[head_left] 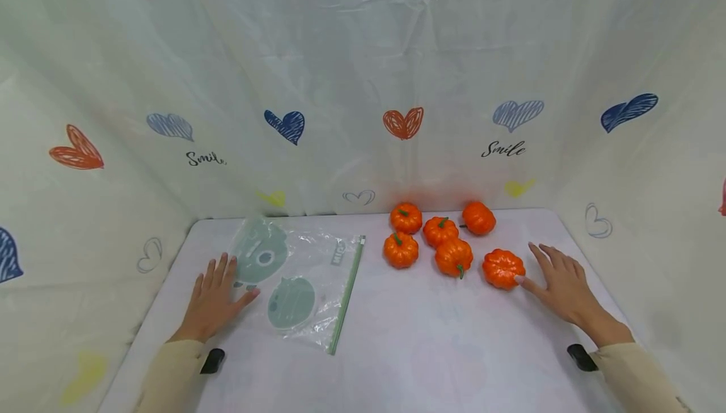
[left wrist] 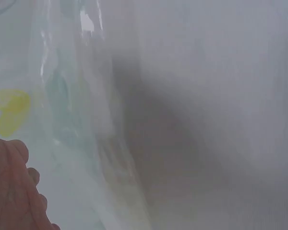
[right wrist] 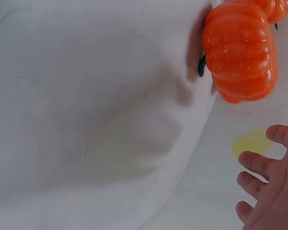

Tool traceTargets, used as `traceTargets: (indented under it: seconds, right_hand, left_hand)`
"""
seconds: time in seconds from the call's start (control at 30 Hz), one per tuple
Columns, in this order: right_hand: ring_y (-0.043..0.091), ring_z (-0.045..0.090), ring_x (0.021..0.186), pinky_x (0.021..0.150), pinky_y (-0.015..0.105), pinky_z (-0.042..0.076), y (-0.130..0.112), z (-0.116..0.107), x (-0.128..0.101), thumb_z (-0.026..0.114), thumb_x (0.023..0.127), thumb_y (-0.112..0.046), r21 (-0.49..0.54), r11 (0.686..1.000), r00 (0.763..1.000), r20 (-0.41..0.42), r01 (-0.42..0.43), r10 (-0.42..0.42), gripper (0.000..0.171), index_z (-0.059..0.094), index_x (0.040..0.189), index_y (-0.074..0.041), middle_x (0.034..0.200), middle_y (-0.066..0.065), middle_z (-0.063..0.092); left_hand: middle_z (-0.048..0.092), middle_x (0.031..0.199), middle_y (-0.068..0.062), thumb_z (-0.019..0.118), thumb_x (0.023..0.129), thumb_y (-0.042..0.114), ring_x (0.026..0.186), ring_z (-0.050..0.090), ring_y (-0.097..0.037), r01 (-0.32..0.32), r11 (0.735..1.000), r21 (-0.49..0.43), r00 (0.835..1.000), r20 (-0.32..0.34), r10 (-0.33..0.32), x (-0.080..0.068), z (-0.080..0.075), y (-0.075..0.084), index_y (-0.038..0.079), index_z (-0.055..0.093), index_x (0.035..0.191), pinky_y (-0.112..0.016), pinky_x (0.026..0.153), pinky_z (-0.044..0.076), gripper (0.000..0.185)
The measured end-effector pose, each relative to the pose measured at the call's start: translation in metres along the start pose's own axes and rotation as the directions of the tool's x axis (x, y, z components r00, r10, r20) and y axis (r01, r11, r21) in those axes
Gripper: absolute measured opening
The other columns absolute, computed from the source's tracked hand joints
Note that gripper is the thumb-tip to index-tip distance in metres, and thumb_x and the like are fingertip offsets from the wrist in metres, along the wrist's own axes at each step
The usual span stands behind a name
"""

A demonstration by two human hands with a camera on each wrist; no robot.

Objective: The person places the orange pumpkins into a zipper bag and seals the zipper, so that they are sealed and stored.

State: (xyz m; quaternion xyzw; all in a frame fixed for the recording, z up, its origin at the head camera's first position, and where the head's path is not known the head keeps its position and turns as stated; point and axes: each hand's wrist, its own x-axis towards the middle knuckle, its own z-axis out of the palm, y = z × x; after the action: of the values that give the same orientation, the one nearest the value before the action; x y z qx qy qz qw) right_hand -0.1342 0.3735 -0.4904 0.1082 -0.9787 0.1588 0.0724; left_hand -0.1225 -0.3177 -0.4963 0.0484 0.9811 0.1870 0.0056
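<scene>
My left hand (head_left: 211, 302) lies over the left edge of a clear zip bag (head_left: 317, 249) with green prints, its fingers extended. The bag lies flat, its green zip strip running down the right side. At the right, my right hand (head_left: 564, 284) is held with fingers spread, the thumb close to the nearest small orange pumpkin (head_left: 503, 268). That pumpkin (right wrist: 241, 50) fills the top of the right wrist view, a dark green stem on its side. In the left wrist view the bag (left wrist: 67, 105) shows from low down, beside the left palm (left wrist: 12, 187).
Several more orange pumpkins (head_left: 440, 231) cluster near the table's back edge, right of the bag. The white-covered table (head_left: 397, 350) meets a hanging cloth (head_left: 363, 72) printed with hearts at the back and sides. Black wrist devices (head_left: 213, 361) sit at both cuffs.
</scene>
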Motion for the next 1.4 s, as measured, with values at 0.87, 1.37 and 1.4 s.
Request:
traceTargets:
  seconds: [0.87, 1.37, 1.4]
  right_hand:
    - [0.057, 0.037, 0.133, 0.109, 0.076, 0.025, -0.031, 0.015, 0.0, 0.089, 0.081, -0.044, -0.019, 1.0, 0.999, 0.035, -0.009, 0.01, 0.1, 0.041, 0.153, 0.007, 0.146, 0.037, 0.044]
    - [0.055, 0.044, 0.127, 0.107, 0.077, 0.033, -0.035, 0.028, 0.001, 0.095, 0.074, -0.016, -0.058, 0.998, 0.998, -0.057, -0.016, 0.013, 0.09, 0.046, 0.146, 0.008, 0.137, 0.036, 0.051]
    - [0.055, 0.045, 0.126, 0.107, 0.077, 0.033, -0.035, 0.029, 0.002, 0.095, 0.075, -0.015, -0.057, 0.998, 0.998, -0.056, -0.018, 0.015, 0.089, 0.046, 0.146, 0.009, 0.136, 0.036, 0.051]
  left_hand:
    - [0.026, 0.172, -0.022, 0.067, 0.096, 0.057, 0.158, 0.02, -0.049, -0.182, 0.983, -0.008, 0.983, 0.004, 0.182, -0.007, 0.033, 0.085, 0.0, 0.031, 0.164, -0.065, 0.125, 0.017, 0.096]
    - [0.029, 0.172, -0.016, 0.064, 0.097, 0.063, 0.159, 0.022, -0.045, -0.245, 0.97, -0.005, 0.953, 0.18, 0.242, -0.019, 0.057, 0.131, 0.007, 0.039, 0.163, -0.066, 0.124, 0.023, 0.091]
    - [0.029, 0.172, -0.016, 0.063, 0.096, 0.064, 0.159, 0.023, -0.045, -0.246, 0.969, 0.002, 0.952, 0.188, 0.242, -0.02, 0.059, 0.134, 0.007, 0.04, 0.163, -0.065, 0.124, 0.023, 0.091]
